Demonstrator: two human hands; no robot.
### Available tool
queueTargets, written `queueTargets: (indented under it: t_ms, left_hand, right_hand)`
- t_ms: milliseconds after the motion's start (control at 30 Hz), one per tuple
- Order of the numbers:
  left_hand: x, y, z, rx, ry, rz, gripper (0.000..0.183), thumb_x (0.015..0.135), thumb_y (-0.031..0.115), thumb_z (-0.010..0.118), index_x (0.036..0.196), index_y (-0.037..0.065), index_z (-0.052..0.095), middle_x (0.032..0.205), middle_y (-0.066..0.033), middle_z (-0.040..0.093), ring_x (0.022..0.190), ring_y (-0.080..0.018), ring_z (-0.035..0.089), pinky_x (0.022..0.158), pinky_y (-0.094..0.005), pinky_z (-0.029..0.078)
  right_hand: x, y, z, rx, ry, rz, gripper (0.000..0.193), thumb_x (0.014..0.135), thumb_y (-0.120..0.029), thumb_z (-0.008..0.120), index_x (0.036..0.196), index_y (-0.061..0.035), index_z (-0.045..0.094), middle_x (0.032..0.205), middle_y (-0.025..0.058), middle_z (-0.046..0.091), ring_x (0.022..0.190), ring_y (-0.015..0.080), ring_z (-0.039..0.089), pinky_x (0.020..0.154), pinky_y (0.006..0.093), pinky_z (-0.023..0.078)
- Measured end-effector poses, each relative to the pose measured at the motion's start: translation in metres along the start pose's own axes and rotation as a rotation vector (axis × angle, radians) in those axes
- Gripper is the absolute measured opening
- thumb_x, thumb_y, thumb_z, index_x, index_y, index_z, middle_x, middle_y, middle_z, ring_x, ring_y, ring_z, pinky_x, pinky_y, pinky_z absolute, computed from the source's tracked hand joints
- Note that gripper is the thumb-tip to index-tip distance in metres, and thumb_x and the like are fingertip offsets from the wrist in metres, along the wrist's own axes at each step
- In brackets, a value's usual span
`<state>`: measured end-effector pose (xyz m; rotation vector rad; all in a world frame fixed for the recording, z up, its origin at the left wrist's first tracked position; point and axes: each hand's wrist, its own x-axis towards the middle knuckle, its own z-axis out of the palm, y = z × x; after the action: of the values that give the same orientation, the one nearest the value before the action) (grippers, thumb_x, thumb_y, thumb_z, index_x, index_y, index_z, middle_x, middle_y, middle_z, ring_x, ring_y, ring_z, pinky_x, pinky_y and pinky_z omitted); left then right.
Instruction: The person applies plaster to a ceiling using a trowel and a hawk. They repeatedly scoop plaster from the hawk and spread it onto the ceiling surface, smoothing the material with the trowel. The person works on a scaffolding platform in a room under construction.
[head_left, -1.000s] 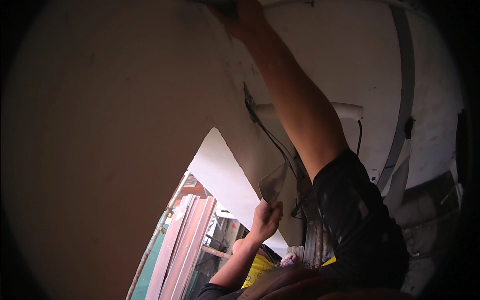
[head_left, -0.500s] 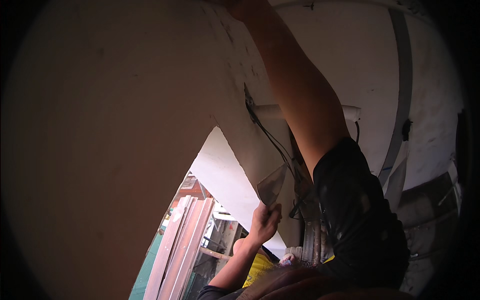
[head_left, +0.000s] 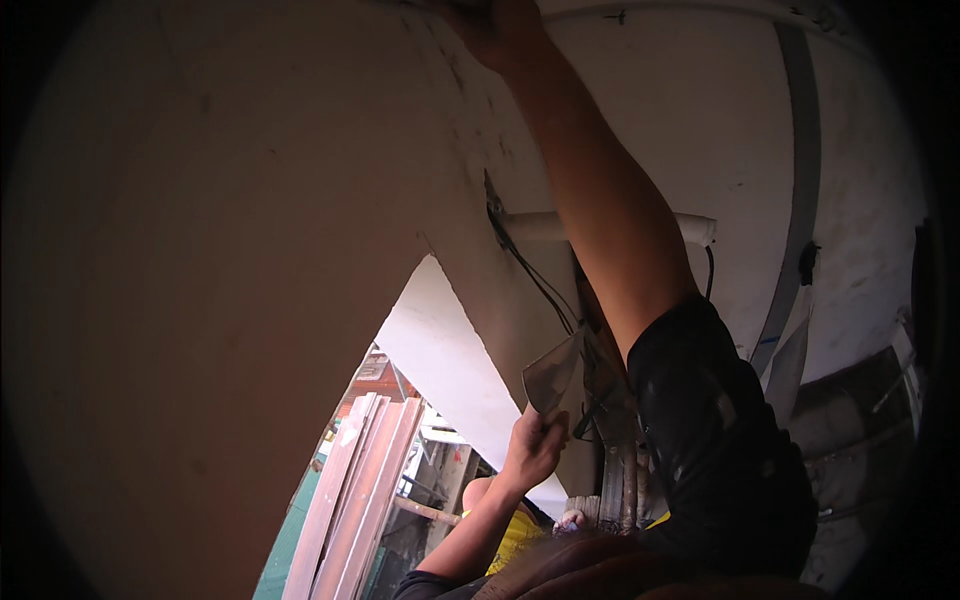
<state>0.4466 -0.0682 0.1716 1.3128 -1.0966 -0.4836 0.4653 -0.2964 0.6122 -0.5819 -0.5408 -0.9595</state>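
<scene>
My left hand (head_left: 532, 450) is closed around a putty knife; its wide, dull metal blade (head_left: 550, 375) points up, in front of hanging dark cables. My right arm reaches high across the view, and my right hand (head_left: 500, 32) is at the pale wall (head_left: 250, 230) by the top edge. The fingers there are bent, partly cut off and in shadow. A thin flat edge shows beside them, but what they grip is too dark to make out. Dark smears run down the wall below that hand.
A white pipe (head_left: 540, 226) juts from the wall behind my right arm, with black cables (head_left: 535, 275) below it. Reddish-brown metal profiles (head_left: 365, 490) stand outside the opening at lower left. A grey band (head_left: 800, 150) runs down the surface at right.
My right hand has come slightly down and right, so more of it shows. The left hand has moved a little right, and the putty knife's blade has turned slightly.
</scene>
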Motion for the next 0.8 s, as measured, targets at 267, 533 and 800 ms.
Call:
queueTargets:
  t_ms: [267, 533, 800]
  left_hand:
    - [-0.003, -0.006, -0.005, -0.012, 0.015, 0.014, 0.027, 0.100, 0.004, 0.054, 0.127, 0.004, 0.054, 0.079, -0.0021, 0.057, 0.069, -0.0112, 0.055, 0.063, -0.0290, 0.048]
    - [-0.007, 0.000, -0.007, 0.002, 0.048, 0.034, 0.020, 0.102, 0.004, 0.054, 0.122, 0.003, 0.055, 0.084, -0.0021, 0.061, 0.071, -0.0098, 0.059, 0.065, -0.0269, 0.051]
    - [-0.007, -0.004, -0.003, -0.070, 0.033, 0.033, 0.027, 0.100, 0.005, 0.055, 0.127, 0.005, 0.056, 0.084, -0.0020, 0.062, 0.072, -0.0105, 0.059, 0.064, -0.0290, 0.051]
  right_hand:
    - [0.032, 0.029, 0.005, 0.039, -0.042, 0.029, 0.039, 0.107, -0.007, 0.029, 0.136, 0.0171, 0.038, 0.128, 0.0277, 0.054, 0.111, 0.0339, 0.063, 0.095, 0.0402, 0.062]
    - [0.043, 0.029, 0.011, 0.051, -0.028, -0.005, 0.035, 0.105, -0.008, 0.032, 0.122, 0.0189, 0.048, 0.112, 0.0272, 0.062, 0.094, 0.0339, 0.069, 0.082, 0.0371, 0.066]
    - [0.051, -0.014, -0.006, 0.034, -0.108, -0.095, 0.038, 0.105, -0.009, 0.031, 0.117, 0.0203, 0.051, 0.102, 0.0273, 0.065, 0.084, 0.0356, 0.071, 0.067, 0.0326, 0.068]
